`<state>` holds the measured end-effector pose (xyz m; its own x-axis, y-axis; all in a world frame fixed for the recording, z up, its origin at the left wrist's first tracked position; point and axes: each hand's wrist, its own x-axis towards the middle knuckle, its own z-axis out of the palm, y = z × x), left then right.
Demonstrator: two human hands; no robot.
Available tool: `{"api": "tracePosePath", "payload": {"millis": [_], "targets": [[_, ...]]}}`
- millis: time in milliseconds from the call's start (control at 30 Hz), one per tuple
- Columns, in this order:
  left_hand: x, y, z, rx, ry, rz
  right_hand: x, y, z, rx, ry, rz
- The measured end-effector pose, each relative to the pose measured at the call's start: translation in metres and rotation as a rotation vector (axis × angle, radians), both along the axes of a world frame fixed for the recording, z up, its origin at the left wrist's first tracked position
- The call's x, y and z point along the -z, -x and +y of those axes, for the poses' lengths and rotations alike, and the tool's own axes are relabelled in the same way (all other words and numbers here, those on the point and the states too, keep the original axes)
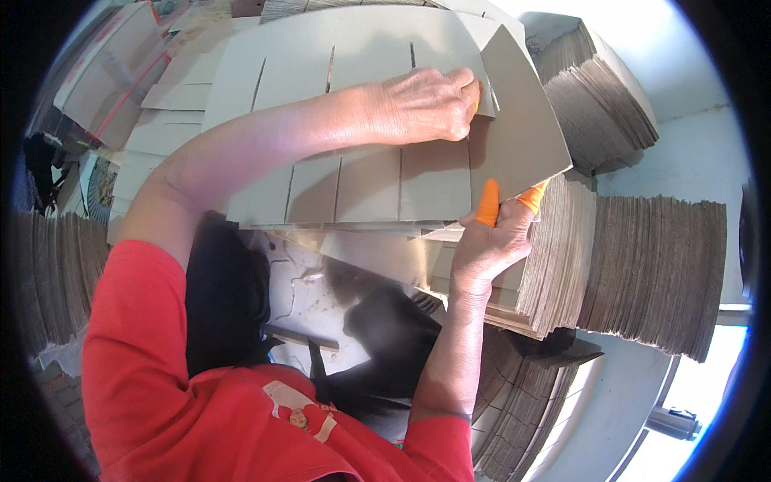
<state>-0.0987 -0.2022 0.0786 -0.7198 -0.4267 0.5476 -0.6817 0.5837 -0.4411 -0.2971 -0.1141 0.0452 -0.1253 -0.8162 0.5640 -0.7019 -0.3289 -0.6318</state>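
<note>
Cardboard fills my view from the left edge inward: loose flat sheets (pixel 165 120) lie fanned at far left, and over them I hold a large slotted grey board (pixel 361 104), tilted up in front of me. My left arm crosses the frame, and my left hand (pixel 422 104) presses knuckles-down on the board's upper right part, fingers curled shut over the fold line where a flap (pixel 518 136) bends off to the right. Lower down, my right hand (pixel 490 241) pinches the bottom edge of that flap, thumb and forefinger in orange fingertip covers (pixel 487 203) closed on the sheet; how deep the pinch goes I can't quite tell, since the board hides the far fingers. To fold well, I judge I should keep the left hand firm on the crease so the flap bends along the slot ends, and let the right hand swing the flap evenly without twisting it. Stacks of corrugated board (pixel 642 265) stand at right, just beside the flap.
</note>
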Motion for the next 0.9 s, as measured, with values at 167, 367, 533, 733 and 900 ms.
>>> {"api": "tracePosePath", "payload": {"millis": [167, 367, 533, 733, 900], "targets": [[-0.012, -0.013, 0.018, -0.026, -0.089, 0.165, -0.012, -0.007, 0.009, -0.049, 0.124, 0.052], [-0.028, -0.024, 0.033, -0.045, -0.108, 0.168, -0.021, -0.007, 0.018, -0.110, 0.135, 0.084], [-0.032, -0.011, 0.056, 0.041, -0.016, 0.099, -0.030, -0.016, 0.026, -0.128, 0.088, 0.092], [-0.039, 0.001, 0.081, 0.323, -0.170, 0.128, -0.053, -0.024, 0.028, -0.091, 0.122, 0.254], [-0.050, -0.013, 0.068, -0.044, -0.586, 0.277, -0.069, -0.032, -0.001, -0.052, -0.021, 0.594]]}}
